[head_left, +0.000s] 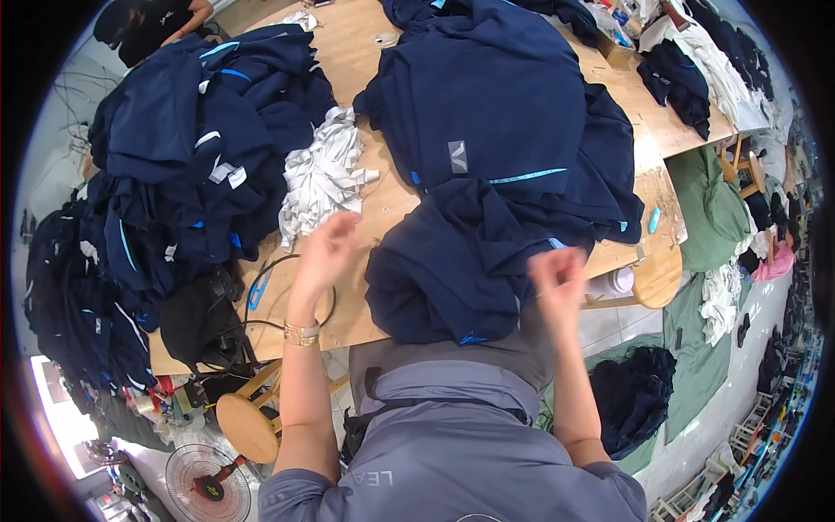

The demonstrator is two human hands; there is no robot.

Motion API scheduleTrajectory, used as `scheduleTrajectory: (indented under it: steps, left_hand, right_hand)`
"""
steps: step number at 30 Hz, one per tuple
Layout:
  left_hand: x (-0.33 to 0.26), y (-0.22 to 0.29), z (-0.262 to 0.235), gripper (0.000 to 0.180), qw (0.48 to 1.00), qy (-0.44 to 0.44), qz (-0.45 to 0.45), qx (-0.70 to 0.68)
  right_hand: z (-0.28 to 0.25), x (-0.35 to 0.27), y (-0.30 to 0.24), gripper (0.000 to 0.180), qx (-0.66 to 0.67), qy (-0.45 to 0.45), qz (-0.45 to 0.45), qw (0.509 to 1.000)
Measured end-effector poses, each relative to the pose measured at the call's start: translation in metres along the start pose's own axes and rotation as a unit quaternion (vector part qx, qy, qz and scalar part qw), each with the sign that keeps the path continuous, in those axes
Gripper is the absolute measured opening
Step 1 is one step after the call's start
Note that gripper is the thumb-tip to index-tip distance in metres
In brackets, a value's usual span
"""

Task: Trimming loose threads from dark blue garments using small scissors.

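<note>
Both my hands are raised over the front of the table, apart from each other. My left hand point(329, 250), a gold bracelet at its wrist, is beside a heap of white fabric strips point(323, 174). Its fingers are bent and smeared, and I see nothing held. Over the right side of a bunched navy garment point(444, 261) is my right hand point(558, 271), blurred, with thumb and fingers apart and nothing visible in them. That garment hangs over the table's front edge towards my lap. Behind it lies a stack of navy garments point(478, 87) with a grey patch and light-blue trim.
A large navy pile point(217, 130) covers the table's left. A black bag point(202, 324), a cable and a blue tool point(258, 291) lie near the left front. A turquoise tool point(654, 220) is at right. Stools point(248, 426), a fan point(207, 485) and green cloth surround the table. Another person point(152, 26) is far left.
</note>
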State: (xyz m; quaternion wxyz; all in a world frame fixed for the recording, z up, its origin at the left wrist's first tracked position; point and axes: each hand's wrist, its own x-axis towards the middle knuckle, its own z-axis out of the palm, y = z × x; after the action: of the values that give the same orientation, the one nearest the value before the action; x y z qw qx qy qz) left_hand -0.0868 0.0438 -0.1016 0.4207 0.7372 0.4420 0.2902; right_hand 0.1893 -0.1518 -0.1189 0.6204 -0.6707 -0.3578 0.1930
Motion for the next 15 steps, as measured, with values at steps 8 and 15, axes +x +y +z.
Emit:
scheduleTrajectory:
  steps: [8, 15]
  left_hand:
    - [-0.035, -0.022, 0.031, 0.049, 0.971, -0.164, -0.165, 0.056]
    - [-0.022, -0.052, 0.049, 0.059, 0.967, -0.141, -0.196, -0.075]
  right_hand:
    - [0.052, -0.046, -0.008, 0.044, -0.230, -0.291, -0.113, 0.922]
    - [0.034, 0.007, -0.018, 0.052, -0.350, -0.009, -0.185, 0.918]
